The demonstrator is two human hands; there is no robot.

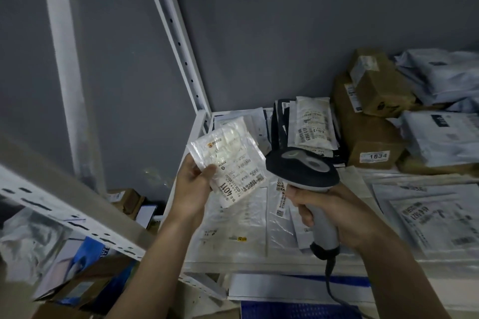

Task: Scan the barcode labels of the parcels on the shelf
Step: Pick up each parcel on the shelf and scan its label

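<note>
Hands of a person reach forward over a white metal shelf crowded with parcels, seen from a head-worn camera looking down. The left hand grips a small clear plastic mailer pouch by its lower left corner, thumb pressed on the front, holding it up above the shelf's left end. A white shipping label with printed barcodes and the large number 4011 covers the pouch's lower half and faces the camera. The right hand is clenched around the pale grey handle of a handheld barcode scanner, whose dark rounded head sits just beside the pouch's right edge. A black cable trails down from the handle's base. Flat white plastic mailers with labels lie spread across the shelf beneath both hands. Farther back, brown cardboard boxes are stacked, one bearing a sticker reading 1834, with grey plastic bags piled beside them against a grey wall.
</note>
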